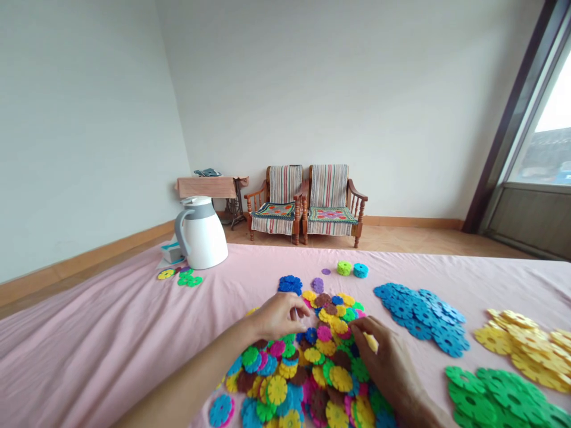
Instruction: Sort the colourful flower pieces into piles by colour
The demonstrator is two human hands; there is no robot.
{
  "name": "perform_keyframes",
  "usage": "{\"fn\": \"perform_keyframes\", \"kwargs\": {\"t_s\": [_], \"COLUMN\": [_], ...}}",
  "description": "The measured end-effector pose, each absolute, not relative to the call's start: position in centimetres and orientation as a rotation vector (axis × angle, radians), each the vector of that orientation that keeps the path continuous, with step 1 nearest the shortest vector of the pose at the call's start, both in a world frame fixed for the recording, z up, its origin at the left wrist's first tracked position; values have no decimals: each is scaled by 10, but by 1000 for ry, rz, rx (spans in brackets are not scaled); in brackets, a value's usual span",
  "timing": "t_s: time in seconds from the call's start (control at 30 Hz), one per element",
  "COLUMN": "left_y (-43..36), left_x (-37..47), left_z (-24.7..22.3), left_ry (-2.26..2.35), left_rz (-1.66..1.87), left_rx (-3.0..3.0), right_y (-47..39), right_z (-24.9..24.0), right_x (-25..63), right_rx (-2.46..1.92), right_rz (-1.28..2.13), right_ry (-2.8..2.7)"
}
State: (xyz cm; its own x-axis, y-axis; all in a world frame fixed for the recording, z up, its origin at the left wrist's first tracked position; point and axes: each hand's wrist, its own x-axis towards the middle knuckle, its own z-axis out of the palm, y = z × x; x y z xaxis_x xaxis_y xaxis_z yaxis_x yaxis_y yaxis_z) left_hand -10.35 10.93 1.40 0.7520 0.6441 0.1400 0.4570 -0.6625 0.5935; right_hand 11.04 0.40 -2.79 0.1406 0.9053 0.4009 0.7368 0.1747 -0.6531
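Note:
A mixed pile of notched plastic snowflake discs [276, 389] in yellow, blue, green, pink and brown lies on the pink cloth in front of me. My left hand [283, 315] hovers over the pile's far left part, fingers curled with a gap between thumb and forefinger, nothing visible between them. At the pile's right edge, my right hand [386, 356] reaches down with its fingers bent together at the discs. A bit of yellow [370, 342] shows inside its curl; whether it is held is unclear. Beyond the hands sit a dark blue cluster [290, 285] and a purple stack [317, 285].
Sorted heaps of blue [422, 315], yellow [521, 345] and green discs [499, 398] lie to the right. Lime [344, 268] and light-blue stacks [360, 271] stand farther back. A white jug [205, 235] stands back left beside a small box [172, 252]. Two chairs [330, 193] are beyond.

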Motion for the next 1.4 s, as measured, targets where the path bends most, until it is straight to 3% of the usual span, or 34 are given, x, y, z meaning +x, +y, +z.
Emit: {"fn": "perform_keyframes", "kwargs": {"t_s": [0.3,0.9,1.23,1.4], "left_y": [91,168,107,102], "left_x": [-94,-107,-113,-108], "left_z": [14,-14,16,20], "left_ry": [834,1409,707,660], "left_rz": [380,920,338,264], "left_rx": [2489,2093,2497,2584], "right_y": [2,3,2,2], "right_z": [-25,-27,-27,-25], "right_x": [110,110,109,108], "right_rx": [-1577,-1578,-1590,-1597], "right_rz": [245,220,241,246], "right_ry": [-1621,-1629,-1647,-1642]}}
